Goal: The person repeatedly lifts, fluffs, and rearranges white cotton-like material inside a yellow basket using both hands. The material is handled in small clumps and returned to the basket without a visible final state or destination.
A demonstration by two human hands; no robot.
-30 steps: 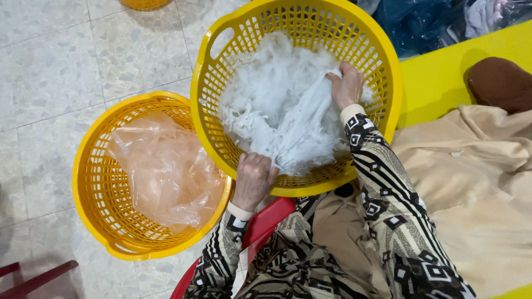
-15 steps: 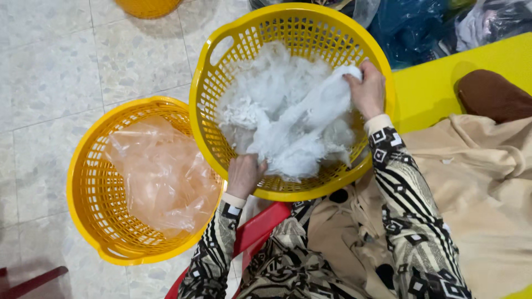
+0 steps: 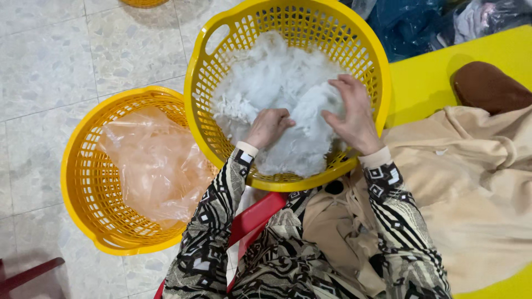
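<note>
— In the upper yellow basket (image 3: pixel 377 83), both hands are down in the white fluffy stuff (image 3: pixel 277 83) now. A moment ago the right hand (image 3: pixel 354 119) was up at the far rim, pulling a strand of it out long; it has come back to the middle of the heap.

— And the left hand (image 3: pixel 270 126)?

— Slid up off the near rim into the pile. Its grip is clenched, fingers curled tight into a tuft of the white fibre. The right one lies spread over the mound, fingers pressing on it rather than closed around anything, so I'd call that grip released.

— So what does the shift tell you?

— My guess is the long stretch is over and the fibre is being gathered and bunched again. All of it sits inside that basket, heaped towards the back and middle.

— Any room around them?

— Tight at the near edge: both wrists cross the rim, which sits over the person's lap and the red stool (image 3: pixel 257 217). To the left, the lower basket (image 3: pixel 83 182) stands just beside it, rims nearly touching, holding only a crumpled clear plastic bag (image 3: pixel 155 166). Tiled floor (image 3: pixel 50 61) lies beyond that. On the right, beige cloth (image 3: pixel 482 182) spreads across a yellow worktop (image 3: pixel 421 83).
</note>
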